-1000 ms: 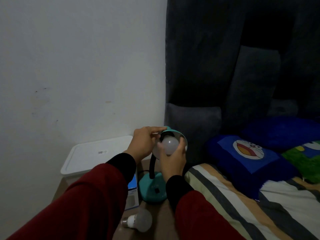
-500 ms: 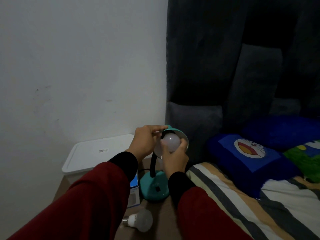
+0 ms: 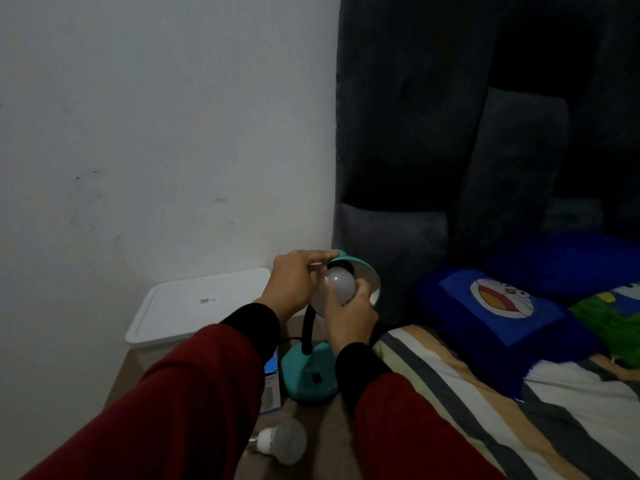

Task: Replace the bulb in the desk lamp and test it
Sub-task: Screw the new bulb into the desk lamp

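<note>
The bulb (image 3: 341,285) sits at the mouth of the teal lamp (image 3: 308,375) shade; its base is hidden. The right hand (image 3: 349,315) wraps its fingers (image 3: 327,282) around the bulb. The left hand (image 3: 294,282) pinches the shade's rim. A spare bulb (image 3: 282,441) lies on the counter (image 3: 322,445), beside a half-hidden box (image 3: 271,386).

Both arms reach forward in red sleeves with black cuffs. The left hand (image 3: 294,285) curls, thumb and forefinger pinched together at its far side. The right hand (image 3: 349,313) is raised, fingers (image 3: 327,284) cupped upward.
</note>
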`<state>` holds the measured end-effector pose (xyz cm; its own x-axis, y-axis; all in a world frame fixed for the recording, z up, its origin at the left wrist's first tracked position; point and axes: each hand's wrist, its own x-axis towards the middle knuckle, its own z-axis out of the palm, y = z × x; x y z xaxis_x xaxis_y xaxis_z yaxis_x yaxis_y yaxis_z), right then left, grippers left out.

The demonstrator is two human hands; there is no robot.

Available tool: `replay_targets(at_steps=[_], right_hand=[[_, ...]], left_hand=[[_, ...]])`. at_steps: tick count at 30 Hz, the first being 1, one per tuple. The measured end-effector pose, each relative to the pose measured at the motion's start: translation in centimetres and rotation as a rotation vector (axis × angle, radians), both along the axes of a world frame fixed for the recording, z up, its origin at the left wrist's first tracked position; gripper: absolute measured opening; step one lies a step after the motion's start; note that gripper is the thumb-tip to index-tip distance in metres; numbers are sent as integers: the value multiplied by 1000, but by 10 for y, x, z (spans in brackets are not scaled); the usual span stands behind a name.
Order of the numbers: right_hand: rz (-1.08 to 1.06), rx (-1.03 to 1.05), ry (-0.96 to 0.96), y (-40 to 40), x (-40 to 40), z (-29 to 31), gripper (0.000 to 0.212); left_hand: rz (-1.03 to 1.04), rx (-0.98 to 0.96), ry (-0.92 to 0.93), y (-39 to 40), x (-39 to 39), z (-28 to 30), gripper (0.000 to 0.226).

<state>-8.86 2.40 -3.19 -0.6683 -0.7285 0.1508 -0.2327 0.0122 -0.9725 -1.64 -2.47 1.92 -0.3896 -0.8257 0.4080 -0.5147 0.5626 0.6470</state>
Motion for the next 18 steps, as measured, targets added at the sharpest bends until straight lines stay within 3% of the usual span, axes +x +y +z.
replay_targets(at_steps=[3,7,9,13,16,18], right_hand=[[9,-29,-8,0,-2,1,74],[-3,-55,-72,0,-4,-2,58],[-29,-39,-136,1,-5,0,63],[4,-57,18,3,-2,-1,66],[-14,-19,-108,1,0,2,56],[-33,0,-140,0,0,5,63]], left_hand=[[-4,6,0,-1,0,0,37],[-17,-4,2,-1,1,0,36],[-16,-11,2,-1,1,1,35],[-7,5,15,-1,0,-1,35],[-3,11,16,-1,-1,-1,37],[-3,10,10,-1,0,0,36]])
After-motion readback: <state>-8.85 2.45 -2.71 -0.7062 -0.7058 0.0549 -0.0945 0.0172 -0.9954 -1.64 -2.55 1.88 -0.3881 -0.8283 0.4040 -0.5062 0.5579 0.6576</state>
